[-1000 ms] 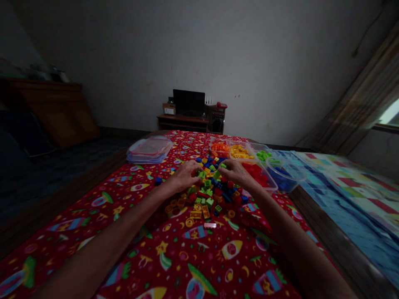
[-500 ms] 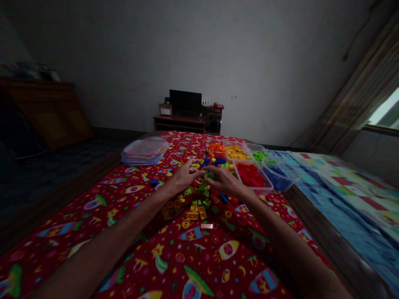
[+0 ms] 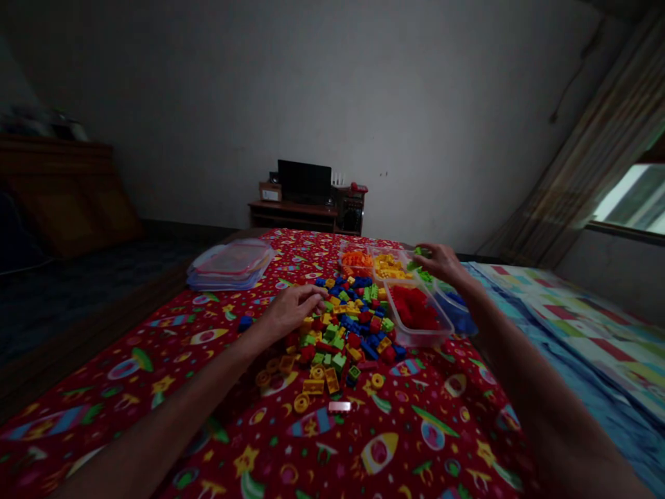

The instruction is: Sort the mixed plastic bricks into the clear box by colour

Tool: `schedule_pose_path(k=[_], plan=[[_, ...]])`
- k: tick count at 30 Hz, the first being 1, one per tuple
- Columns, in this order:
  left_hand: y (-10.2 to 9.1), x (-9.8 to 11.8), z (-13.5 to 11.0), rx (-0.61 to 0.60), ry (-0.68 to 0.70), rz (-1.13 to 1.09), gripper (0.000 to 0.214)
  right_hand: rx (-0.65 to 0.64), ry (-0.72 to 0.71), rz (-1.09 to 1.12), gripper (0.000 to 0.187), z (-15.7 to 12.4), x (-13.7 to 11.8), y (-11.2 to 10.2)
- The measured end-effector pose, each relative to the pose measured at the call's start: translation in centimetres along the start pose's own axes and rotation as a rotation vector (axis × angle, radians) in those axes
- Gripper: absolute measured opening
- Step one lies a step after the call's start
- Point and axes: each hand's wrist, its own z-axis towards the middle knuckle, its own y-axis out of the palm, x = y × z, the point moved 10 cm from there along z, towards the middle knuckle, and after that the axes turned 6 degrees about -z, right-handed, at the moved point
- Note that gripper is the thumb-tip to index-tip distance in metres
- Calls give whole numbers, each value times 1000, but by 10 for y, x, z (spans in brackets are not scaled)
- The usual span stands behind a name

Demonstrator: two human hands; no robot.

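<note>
My right hand (image 3: pixel 441 263) is over the box of green blocks (image 3: pixel 424 276) at the back right, its fingers closed on a green building block (image 3: pixel 418 252). Another bit of green shows just below the fingertips. My left hand (image 3: pixel 294 308) rests at the left edge of a loose heap of building blocks (image 3: pixel 348 322) in red, blue, yellow and green. Its thumb and fingers are drawn together; what they hold, if anything, is hidden.
Clear boxes hold orange blocks (image 3: pixel 357 262), yellow blocks (image 3: pixel 391 266) and red blocks (image 3: pixel 414 306); a round tub holds blue blocks (image 3: pixel 457 310). Stacked lids (image 3: pixel 231 265) lie on the left of the red patterned cloth (image 3: pixel 208 395). A small pinkish bar (image 3: pixel 339 407) lies in front.
My right hand has moved from the heap, right and away, to the green box, with a green block in its fingers. My left hand has drawn slightly left, and the heap shows more.
</note>
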Motion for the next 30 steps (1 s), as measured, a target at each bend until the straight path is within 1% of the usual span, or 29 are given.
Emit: schedule_pose_path(k=[3, 5, 8, 9, 11, 13, 15, 18, 20, 21, 23, 26, 28, 30], plan=[[-3, 0, -2, 6, -14, 18, 35, -44, 105, -183, 32, 28, 44, -4], [-5, -3, -2, 6, -29, 33, 35, -97, 170, -239, 33, 43, 62, 0], [-15, -6, 0, 34, -32, 113, 36, -166, 238, -212, 43, 56, 73, 10], [-21, -7, 1, 57, -27, 155, 36, -170, 245, -193, 46, 58, 72, 12], [-35, -7, 2, 111, -21, 243, 36, -133, 222, -177, 44, 61, 64, 9], [-51, -10, 4, 153, -27, 311, 37, -76, 172, -172, 37, 58, 51, 3], [-68, -18, 5, 173, -44, 368, 37, -41, 123, -129, 34, 49, 35, -1], [-89, -37, 7, 166, -90, 439, 39, -25, 46, 9, 31, 23, 4, 0], [-99, -50, 7, 159, -126, 483, 40, -34, -31, 131, 30, -1, -25, 5], [-101, -55, 7, 160, -139, 500, 40, -45, -76, 196, 30, -14, -42, 8], [-101, -62, 4, 142, -151, 510, 42, -94, -178, 292, 28, -42, -79, 18], [-93, -69, -7, 74, -158, 513, 47, -110, -349, 308, 26, -78, -132, 29], [-93, -76, -22, 39, -156, 533, 48, -116, -413, 283, 25, -93, -154, 39], [-99, -87, -41, 39, -148, 557, 48, -106, -421, 274, 25, -100, -162, 50]])
